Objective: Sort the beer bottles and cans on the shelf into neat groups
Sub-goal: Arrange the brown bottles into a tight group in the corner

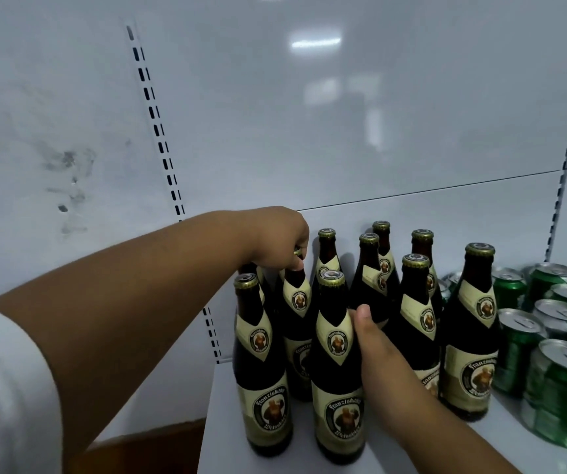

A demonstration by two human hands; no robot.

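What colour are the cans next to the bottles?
The cans are shiny green with silver tops, seen best at the right of the head view.

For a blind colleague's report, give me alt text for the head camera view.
The left hand grips the top of a brown beer bottle while the right hand holds a front bottle on a white shelf; green cans stand right.

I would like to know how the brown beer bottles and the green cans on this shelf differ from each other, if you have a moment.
The brown bottles are tall and narrow-necked with gold caps; the green cans are short and squat with silver tops. The bottles carry cream labels showing a figure; the cans are plain shiny green from here. The bottles stand on the left of the shelf, the cans on the right. The left hand and right hand touch bottles only. Both groups stand upright.
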